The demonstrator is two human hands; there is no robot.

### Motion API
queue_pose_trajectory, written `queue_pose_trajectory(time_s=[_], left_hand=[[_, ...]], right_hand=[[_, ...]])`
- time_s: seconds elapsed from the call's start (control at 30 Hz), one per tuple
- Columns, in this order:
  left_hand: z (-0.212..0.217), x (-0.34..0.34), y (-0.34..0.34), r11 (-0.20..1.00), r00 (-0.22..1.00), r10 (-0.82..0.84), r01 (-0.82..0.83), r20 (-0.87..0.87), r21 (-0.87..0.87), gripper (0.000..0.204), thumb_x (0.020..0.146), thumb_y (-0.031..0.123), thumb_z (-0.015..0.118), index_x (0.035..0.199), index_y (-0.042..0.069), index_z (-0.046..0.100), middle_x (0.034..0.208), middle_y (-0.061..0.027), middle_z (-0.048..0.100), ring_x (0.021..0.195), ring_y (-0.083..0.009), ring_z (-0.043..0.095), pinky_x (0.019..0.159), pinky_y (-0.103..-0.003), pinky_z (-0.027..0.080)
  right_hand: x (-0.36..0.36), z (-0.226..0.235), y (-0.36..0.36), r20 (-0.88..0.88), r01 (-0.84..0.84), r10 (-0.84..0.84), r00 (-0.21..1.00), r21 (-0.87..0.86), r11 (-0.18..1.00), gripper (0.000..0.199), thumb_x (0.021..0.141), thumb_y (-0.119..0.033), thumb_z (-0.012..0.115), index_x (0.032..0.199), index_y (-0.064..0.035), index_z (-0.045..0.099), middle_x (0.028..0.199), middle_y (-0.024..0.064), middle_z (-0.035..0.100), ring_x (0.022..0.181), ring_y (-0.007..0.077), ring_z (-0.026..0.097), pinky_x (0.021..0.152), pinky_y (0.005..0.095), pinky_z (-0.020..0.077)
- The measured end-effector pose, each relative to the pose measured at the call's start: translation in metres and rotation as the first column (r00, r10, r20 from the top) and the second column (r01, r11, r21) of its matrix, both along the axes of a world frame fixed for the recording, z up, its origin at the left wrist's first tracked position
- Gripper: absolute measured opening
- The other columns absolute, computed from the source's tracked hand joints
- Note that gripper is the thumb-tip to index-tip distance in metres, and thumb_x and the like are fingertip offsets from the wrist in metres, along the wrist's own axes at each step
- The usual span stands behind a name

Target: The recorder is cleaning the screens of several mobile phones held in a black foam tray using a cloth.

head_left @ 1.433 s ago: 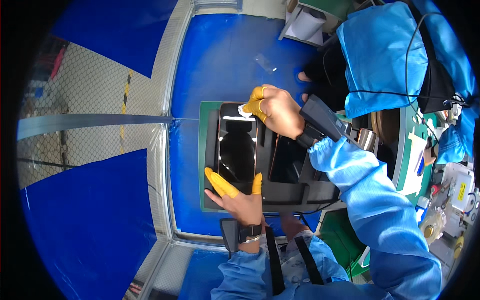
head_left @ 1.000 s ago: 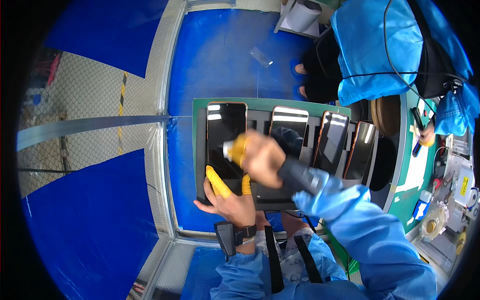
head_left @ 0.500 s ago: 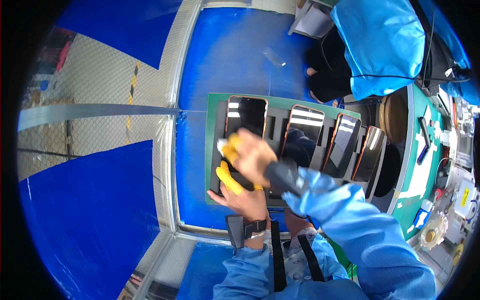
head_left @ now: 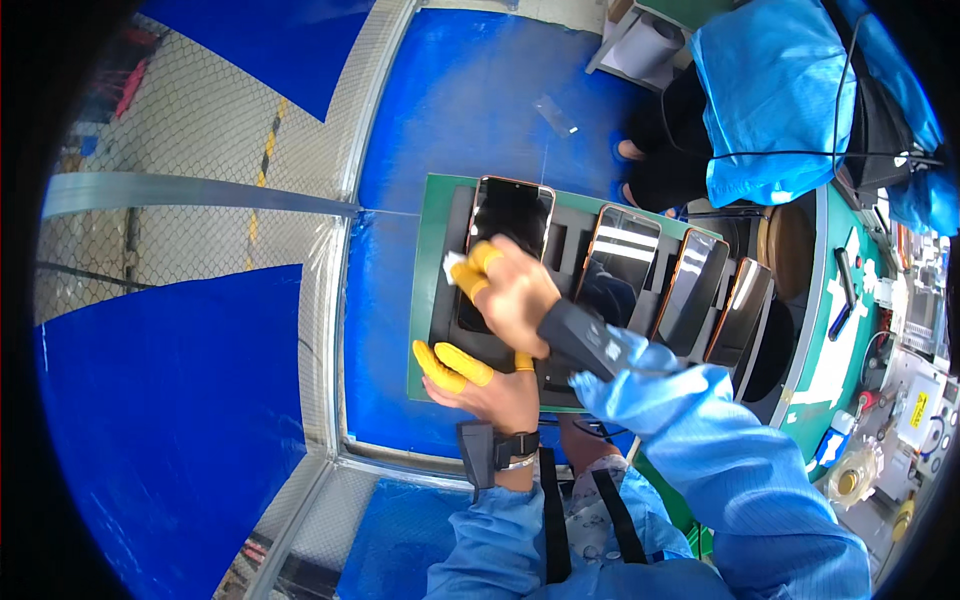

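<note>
Head view: green tray [head_left: 428, 290] w/ dark foam slots sits on the blue worktop [head_left: 470, 90]. Leftmost phone [head_left: 505, 225] lies in tray's left slot, 3 more phones [head_left: 622, 262] to the right of it. Right hand [head_left: 510, 290] over that phone, fingers [head_left: 472, 268] curled, pinching a small white wipe [head_left: 453, 264]. Left hand [head_left: 480, 385] at tray's near edge, fingers spread, holding nothing, pressing on the tray.

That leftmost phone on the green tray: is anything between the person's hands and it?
Nothing visible is. The right hand already lies over the leftmost phone, pressing a small white cloth near its lower left edge. The left hand rests at the green tray's near edge, just below that phone.
</note>
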State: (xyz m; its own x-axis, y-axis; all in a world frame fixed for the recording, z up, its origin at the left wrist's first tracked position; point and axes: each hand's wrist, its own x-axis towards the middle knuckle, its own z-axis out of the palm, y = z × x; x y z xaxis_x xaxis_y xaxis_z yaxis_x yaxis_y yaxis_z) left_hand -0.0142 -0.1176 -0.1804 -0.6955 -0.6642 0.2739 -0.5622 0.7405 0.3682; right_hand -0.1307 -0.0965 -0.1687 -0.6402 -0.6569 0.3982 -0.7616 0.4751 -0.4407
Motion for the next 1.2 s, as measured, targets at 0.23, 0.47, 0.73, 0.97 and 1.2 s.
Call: queue_pose_trajectory(time_s=[0.23,0.47,0.73,0.97,1.2], left_hand=[[-0.008,0.003,-0.003,0.999,0.999,-0.032,0.032,-0.012,0.001,0.078,0.076,0.037,0.063,0.132,-0.002,0.025,0.137,-0.0257,0.027,0.128,-0.0369,0.029,0.101,-0.055,0.017],[0.003,-0.003,-0.002,0.991,0.995,-0.073,0.065,0.064,0.12,0.089,0.061,0.024,0.074,0.134,0.001,0.029,0.135,-0.0163,0.037,0.131,-0.0328,0.025,0.101,-0.061,0.009],[0.014,-0.001,-0.012,0.974,0.964,-0.172,0.137,0.203,0.178,0.095,0.061,0.031,0.077,0.134,-0.003,0.027,0.137,-0.0128,0.037,0.132,-0.0344,0.021,0.1,-0.063,0.007],[0.012,-0.01,-0.005,0.992,0.974,-0.108,0.092,0.198,0.09,0.09,0.063,0.038,0.076,0.133,0.0,0.033,0.134,-0.0102,0.041,0.131,-0.0347,0.025,0.099,-0.064,0.011],[0.005,0.0,-0.01,0.994,0.977,-0.103,0.096,0.188,0.046,0.083,0.067,0.037,0.072,0.133,0.002,0.036,0.129,-0.0103,0.047,0.131,-0.0337,0.027,0.1,-0.063,0.01]], right_hand=[[0.027,0.003,0.016,0.165,-0.374,0.372,0.914,-0.019,0.927,0.017,0.055,-0.015,0.063,0.068,-0.0051,0.067,0.081,0.0051,0.055,0.082,0.0195,0.052,0.068,0.0292,0.0492],[-0.017,0.013,0.052,0.34,-0.713,0.64,0.689,0.164,0.681,0.013,0.056,-0.013,0.062,0.065,-0.0043,0.066,0.078,0.0049,0.053,0.083,0.0194,0.051,0.071,0.0282,0.0495],[-0.053,0.027,0.071,0.451,-0.664,0.539,0.712,0.182,0.725,0.01,0.065,-0.006,0.063,0.074,-0.0032,0.066,0.076,0.0113,0.057,0.078,0.0276,0.058,0.067,0.0353,0.0508],[-0.087,0.011,0.043,0.2,0.192,-0.192,0.961,0.019,0.981,0.009,0.067,-0.003,0.064,0.077,-0.0028,0.066,0.081,0.0135,0.059,0.072,0.0304,0.058,0.062,0.0342,0.0486],[0.037,-0.005,0.067,0.207,-0.25,0.242,0.948,0.016,0.968,0.029,0.063,-0.004,0.062,0.092,-0.0043,0.066,0.085,0.0093,0.061,0.078,0.0234,0.059,0.066,0.0307,0.0515]])
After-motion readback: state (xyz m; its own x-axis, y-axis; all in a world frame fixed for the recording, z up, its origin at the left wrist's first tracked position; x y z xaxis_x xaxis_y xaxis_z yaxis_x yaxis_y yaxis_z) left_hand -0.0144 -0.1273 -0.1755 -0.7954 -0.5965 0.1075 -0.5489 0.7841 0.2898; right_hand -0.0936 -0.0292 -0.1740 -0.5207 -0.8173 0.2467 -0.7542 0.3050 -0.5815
